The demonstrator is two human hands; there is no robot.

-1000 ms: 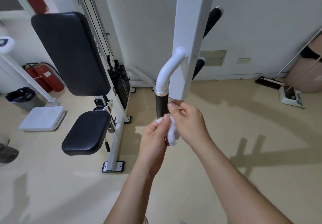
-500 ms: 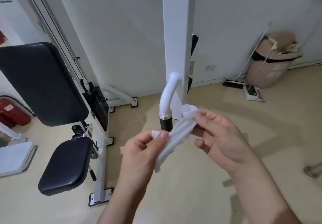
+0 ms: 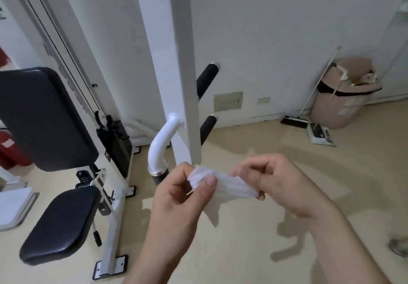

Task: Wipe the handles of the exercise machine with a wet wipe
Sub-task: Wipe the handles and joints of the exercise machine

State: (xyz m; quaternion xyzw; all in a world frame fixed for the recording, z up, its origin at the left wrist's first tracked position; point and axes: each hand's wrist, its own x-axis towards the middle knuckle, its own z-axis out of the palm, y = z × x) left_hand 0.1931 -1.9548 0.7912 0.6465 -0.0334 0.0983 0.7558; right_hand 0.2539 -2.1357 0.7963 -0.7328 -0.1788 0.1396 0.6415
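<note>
A white wet wipe [image 3: 225, 190] is stretched between both hands just in front of the machine's white upright post [image 3: 185, 85]. My left hand [image 3: 181, 197] pinches its left end with the thumb on top. My right hand [image 3: 280, 184] pinches its right end with curled fingers. A corner of the wipe hangs down between them. The near handle [image 3: 159, 149] curves down from the post, white above and with a black grip below that my left hand partly hides. Two more black handles, an upper one [image 3: 207, 78] and a lower one [image 3: 208, 127], stick out behind the post.
The machine's black backrest [image 3: 42, 118] and seat [image 3: 59, 224] stand at the left on a white frame. A red fire extinguisher [image 3: 8, 149] is at the far left. A pink bin [image 3: 344, 98], a broom and a dustpan [image 3: 320, 135] lean by the right wall.
The hands came off the black grip and pulled the wipe open between them, and it now lies nearly level. The view swung right, bringing the bin and the rear handles into sight.
</note>
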